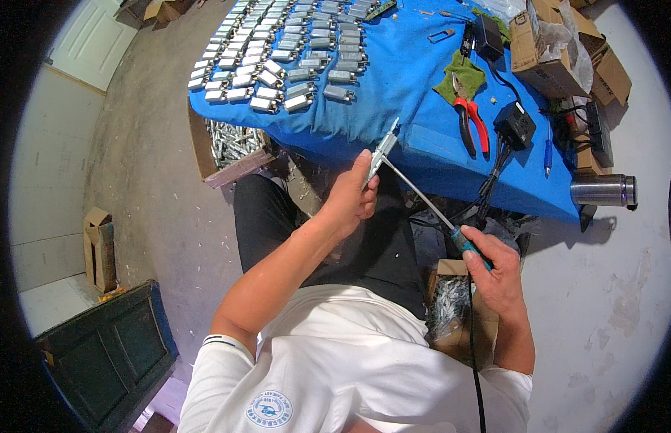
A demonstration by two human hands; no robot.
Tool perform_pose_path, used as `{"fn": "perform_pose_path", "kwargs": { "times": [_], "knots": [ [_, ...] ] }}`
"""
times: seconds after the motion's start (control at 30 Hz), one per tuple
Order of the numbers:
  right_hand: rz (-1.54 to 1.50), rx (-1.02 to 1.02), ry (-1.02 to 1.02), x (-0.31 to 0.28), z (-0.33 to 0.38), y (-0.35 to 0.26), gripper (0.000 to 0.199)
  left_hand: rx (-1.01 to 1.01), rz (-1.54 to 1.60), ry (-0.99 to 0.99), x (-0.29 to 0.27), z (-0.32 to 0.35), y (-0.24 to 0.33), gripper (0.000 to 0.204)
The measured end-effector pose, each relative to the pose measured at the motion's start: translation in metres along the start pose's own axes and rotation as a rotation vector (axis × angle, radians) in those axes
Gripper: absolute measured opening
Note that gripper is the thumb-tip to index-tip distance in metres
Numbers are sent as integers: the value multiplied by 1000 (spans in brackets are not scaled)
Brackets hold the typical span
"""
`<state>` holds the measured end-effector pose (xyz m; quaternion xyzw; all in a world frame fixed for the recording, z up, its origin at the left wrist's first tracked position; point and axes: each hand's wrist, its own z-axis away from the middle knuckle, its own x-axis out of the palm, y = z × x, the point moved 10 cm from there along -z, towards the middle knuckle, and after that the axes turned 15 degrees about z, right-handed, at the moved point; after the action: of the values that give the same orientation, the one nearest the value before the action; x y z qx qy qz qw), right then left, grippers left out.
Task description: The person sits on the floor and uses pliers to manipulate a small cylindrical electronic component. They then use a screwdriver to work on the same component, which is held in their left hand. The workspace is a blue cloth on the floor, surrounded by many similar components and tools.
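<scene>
As left hand (pixel 355 191) grips metal (pixel 383 150) — right (pixel 497 265) holds tool (pixel 422 193).

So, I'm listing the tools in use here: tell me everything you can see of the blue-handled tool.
The blue-handled tool has a long, straight, thin shaft that looks like bare metal. The right hand grips the handle, hiding its rear. The shaft slants up and leftward to a silvery piece in the left hand; whether the tip touches it is unclear. A black cord hangs from near the grip, apparently the tool's own.
</scene>
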<state>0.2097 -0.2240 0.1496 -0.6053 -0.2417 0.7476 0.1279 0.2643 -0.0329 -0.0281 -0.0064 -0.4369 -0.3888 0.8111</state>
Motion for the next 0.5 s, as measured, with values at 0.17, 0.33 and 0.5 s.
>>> {"fn": "perform_pose_path", "kwargs": {
  "times": [0.17,0.33,0.5],
  "knots": [
    [79,-92,79,-5,2,-9,33,-9,-41,11,0,0,-1,51],
    [-58,27,-24,14,-3,11,34,33,-46,-10,8,0,0,54],
    [-260,134,-93,27,-4,32,35,54,-83,22,10,2,4,55]
  ]
}}
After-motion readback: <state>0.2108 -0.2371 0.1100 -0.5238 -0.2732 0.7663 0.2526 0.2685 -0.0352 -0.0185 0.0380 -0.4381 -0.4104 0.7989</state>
